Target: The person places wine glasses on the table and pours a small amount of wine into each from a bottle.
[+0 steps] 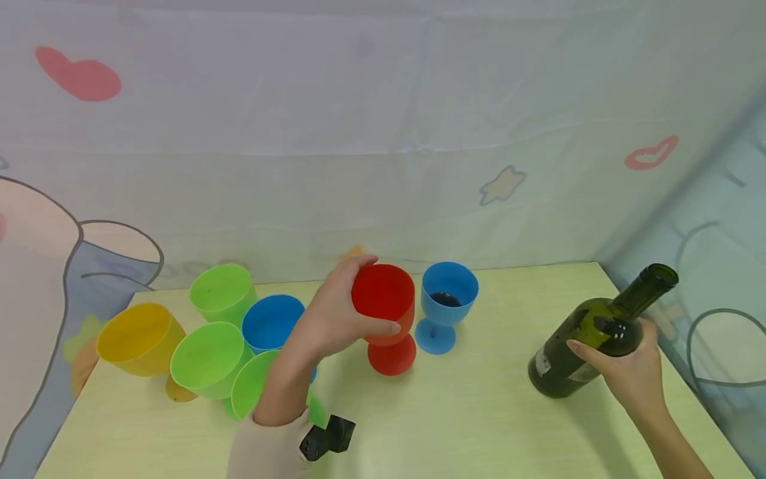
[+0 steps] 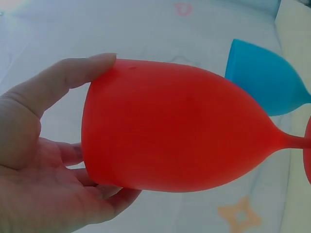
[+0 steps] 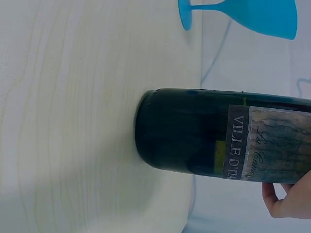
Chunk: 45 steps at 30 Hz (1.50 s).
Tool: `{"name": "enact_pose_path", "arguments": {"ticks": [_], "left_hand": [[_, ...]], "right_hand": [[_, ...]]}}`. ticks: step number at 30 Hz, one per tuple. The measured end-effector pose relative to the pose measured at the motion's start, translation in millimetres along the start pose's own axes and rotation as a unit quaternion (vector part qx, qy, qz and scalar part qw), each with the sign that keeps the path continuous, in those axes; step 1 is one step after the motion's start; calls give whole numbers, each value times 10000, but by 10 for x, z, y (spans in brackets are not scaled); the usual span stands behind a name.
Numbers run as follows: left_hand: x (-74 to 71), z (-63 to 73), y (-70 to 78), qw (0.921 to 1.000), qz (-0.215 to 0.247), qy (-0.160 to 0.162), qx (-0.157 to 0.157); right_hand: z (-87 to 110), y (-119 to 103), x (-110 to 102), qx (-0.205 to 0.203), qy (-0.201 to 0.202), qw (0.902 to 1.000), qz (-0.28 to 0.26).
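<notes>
My left hand [image 1: 338, 316] grips a red plastic goblet [image 1: 384, 299] round the top of its bowl, thumb on the near side and fingers on the far side. The left wrist view shows the red goblet's bowl [image 2: 180, 131] sideways, narrowing to a thin stem. Just to its right stands a blue goblet [image 1: 443, 316] with dark liquid in the bottom. Toward the right edge of the table, my right hand [image 1: 637, 372] holds a dark green wine bottle [image 1: 556, 369], uncorked and leaning right. A printed label [image 3: 277, 143] faces the right wrist camera.
On the left of the pale wooden table [image 1: 467, 419] several goblets crowd together: a yellow one [image 1: 140, 339], green ones including a front one [image 1: 209, 362], and another blue one [image 1: 272, 322]. My left forearm partly hides them. A patterned cloth [image 1: 383, 133] hangs behind the table.
</notes>
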<state>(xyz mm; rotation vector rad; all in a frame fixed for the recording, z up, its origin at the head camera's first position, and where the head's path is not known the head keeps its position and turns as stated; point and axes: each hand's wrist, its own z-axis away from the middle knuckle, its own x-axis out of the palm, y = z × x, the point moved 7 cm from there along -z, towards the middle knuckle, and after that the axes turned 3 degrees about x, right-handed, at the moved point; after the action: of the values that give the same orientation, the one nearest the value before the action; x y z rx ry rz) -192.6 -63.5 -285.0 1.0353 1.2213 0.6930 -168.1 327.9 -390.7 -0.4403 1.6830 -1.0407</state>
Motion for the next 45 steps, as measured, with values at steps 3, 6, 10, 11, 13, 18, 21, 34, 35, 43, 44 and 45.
{"name": "enact_pose_path", "arguments": {"ticks": [3,6,10,11,13,18,21,34,35,43,44,45], "left_hand": [[76,48,-57,10000,28,31,-61],[153,87,-111,10000,-27,10,-49],[244,137,-179,9999,-113,-52,56],[262,146,-197,9999,-118,-54,82],[294,158,-234,9999,-112,-54,108],[339,165,-303,9999,-54,12,153],[334,179,-327,9999,31,108,104],[395,182,-373,9987,370,104,345],[407,182,-376,9986,381,89,349],[455,182,-343,9976,413,164,537],[456,181,-339,9974,403,196,566],[457,180,-335,9972,395,227,596]], "right_hand": [[0,-9,11,-27,-62,10000,-20],[3,-14,16,-52,-88,9999,-34],[8,-25,21,-106,-99,9999,-43],[10,-29,23,-124,-104,9999,-61],[15,-42,27,-171,-101,9998,-83],[49,-73,50,-244,-139,9995,-144],[82,-93,72,-248,-208,9994,-91],[208,-190,107,-462,-309,9984,123],[214,-197,110,-464,-303,9984,146],[234,-233,136,-542,-374,9976,212],[232,-234,139,-555,-390,9975,218],[230,-237,141,-572,-409,9973,217]]}}
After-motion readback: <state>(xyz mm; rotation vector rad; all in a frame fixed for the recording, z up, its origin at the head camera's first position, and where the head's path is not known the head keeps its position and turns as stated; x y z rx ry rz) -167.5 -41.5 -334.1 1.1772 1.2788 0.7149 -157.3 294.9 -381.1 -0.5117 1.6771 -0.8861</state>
